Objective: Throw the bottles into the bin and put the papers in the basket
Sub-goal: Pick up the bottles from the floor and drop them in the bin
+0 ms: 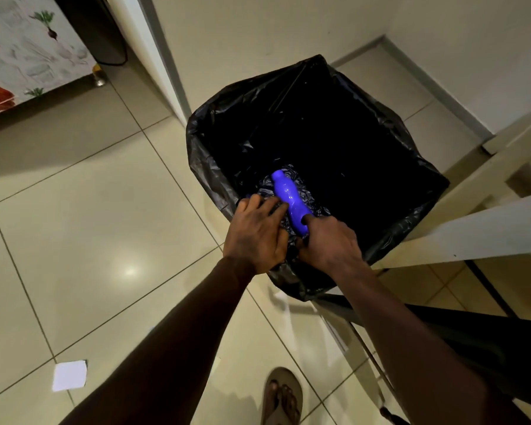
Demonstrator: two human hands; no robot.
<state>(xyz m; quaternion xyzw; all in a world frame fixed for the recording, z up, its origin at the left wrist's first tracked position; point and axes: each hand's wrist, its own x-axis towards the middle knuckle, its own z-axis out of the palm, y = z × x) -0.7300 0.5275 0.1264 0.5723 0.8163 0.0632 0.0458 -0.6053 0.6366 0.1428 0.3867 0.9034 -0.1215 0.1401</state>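
Note:
A blue plastic bottle (288, 199) lies slanted over the near rim of the bin (411, 210), cap end pointing into the dark inside. The bin is lined with a black plastic bag. My right hand (328, 243) grips the bottle's lower end. My left hand (256, 233) rests beside it on the crumpled black bag at the rim, fingers spread against the liner. A white sheet of paper (69, 375) lies flat on the floor tiles at the lower left.
The bin stands in a corner by a cream wall (258, 32). A white wooden frame (488, 228) crosses at the right. A patterned cabinet (28, 50) stands at the upper left. A sandalled foot (282, 397) is on the tiles.

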